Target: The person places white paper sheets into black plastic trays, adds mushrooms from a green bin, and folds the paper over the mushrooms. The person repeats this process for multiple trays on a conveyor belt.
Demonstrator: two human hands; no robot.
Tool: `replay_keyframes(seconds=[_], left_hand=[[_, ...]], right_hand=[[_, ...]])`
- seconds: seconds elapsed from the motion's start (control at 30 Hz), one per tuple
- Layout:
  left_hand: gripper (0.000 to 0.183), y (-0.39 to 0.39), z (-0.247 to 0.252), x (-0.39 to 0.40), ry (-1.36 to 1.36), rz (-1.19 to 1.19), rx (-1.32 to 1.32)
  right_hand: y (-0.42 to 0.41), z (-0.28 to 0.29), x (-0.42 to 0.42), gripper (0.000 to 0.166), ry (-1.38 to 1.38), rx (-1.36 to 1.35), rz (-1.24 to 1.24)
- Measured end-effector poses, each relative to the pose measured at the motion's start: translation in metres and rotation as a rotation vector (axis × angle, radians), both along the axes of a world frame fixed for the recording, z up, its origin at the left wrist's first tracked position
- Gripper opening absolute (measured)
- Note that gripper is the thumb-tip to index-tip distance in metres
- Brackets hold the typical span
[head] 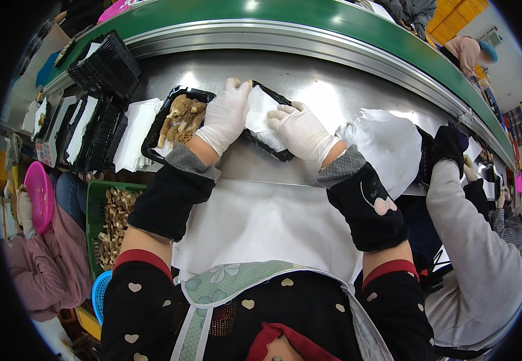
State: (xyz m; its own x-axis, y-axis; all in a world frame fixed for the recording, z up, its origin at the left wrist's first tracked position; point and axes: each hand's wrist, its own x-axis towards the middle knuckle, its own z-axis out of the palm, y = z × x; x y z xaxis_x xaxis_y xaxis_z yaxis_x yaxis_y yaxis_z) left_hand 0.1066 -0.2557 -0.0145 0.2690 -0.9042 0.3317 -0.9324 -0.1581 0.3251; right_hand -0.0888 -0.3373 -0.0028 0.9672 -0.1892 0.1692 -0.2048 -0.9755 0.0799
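Observation:
A black plastic tray [279, 155] with a white paper liner [261, 106] lies tilted on the steel worktop between my two gloved hands. My left hand [227, 115] is at its left side, thumb and fingertips closed at the upper left edge. On the liner rest the bent fingers of my right hand [301, 128]; whether they pinch the paper is hidden. Left of my left hand stands another black tray [149, 143] holding morel mushrooms [184, 118] and a bit of white paper. White paper sheets [135, 135] lie beside that tray.
Stacked black trays [105, 63] stand at the far left. A green conveyor belt [279, 16] with a metal rail runs behind the worktop. Crumpled white sheeting [383, 144] lies right. A green crate [96, 216] of mushrooms sits lower left. A co-worker's grey sleeve [455, 203] is close at right.

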Motion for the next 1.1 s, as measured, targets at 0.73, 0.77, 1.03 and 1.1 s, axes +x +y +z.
replay_keyframes(seconds=[0.73, 0.77, 1.03, 1.1], left_hand=[[0.020, -0.005, -0.020, 0.028, 0.101, -0.089, -0.123], [0.020, -0.005, -0.019, 0.029, 0.118, -0.084, -0.116], [0.046, 0.007, 0.016, 0.003, -0.192, -0.158, -0.361], [0.049, 0.011, 0.017, -0.007, -0.169, -0.342, -0.302]], right_hand=[[0.018, 0.000, -0.007, 0.034, -0.252, 0.267, -0.047], [0.017, -0.006, -0.006, 0.035, -0.238, 0.240, -0.054], [0.022, -0.011, 0.000, 0.042, -0.161, 0.269, -0.049], [0.019, -0.015, 0.001, 0.043, -0.165, 0.242, -0.044]])
